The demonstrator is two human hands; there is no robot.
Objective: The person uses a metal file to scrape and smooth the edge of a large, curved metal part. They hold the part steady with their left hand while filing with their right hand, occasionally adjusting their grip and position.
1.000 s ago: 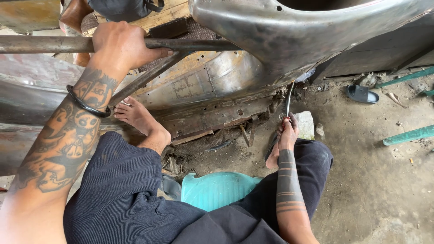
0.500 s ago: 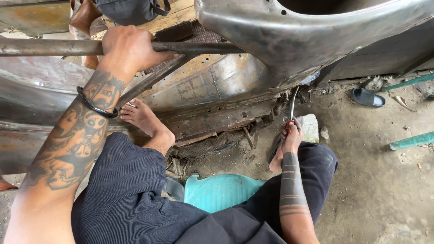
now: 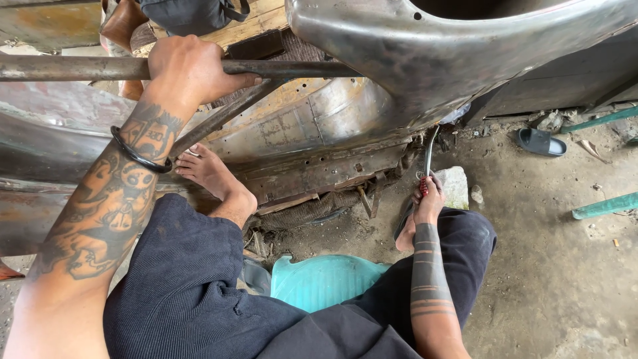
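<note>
My left hand (image 3: 189,70) is wrapped around a rusty horizontal metal bar (image 3: 73,68) of a bare vehicle frame, a black band on the wrist. Low down, my right hand (image 3: 430,197) grips the red handle of a thin metal tool (image 3: 428,151) whose shaft points up under the curved grey steel body panel (image 3: 425,53). I sit on a low teal plastic stool (image 3: 319,279), in dark trousers, with my bare left foot (image 3: 212,174) resting against the rusted lower sill (image 3: 319,174).
A pale stone block (image 3: 456,186) lies beside my right hand on the dirty concrete floor. A dark sandal (image 3: 540,142) sits further right, and green pipes (image 3: 605,205) lie at the right edge. Wooden planks (image 3: 266,16) and a dark bag (image 3: 193,13) are above.
The view has drifted slightly, and my right hand with the tool has shifted a little. My left hand keeps its grip on the bar.
</note>
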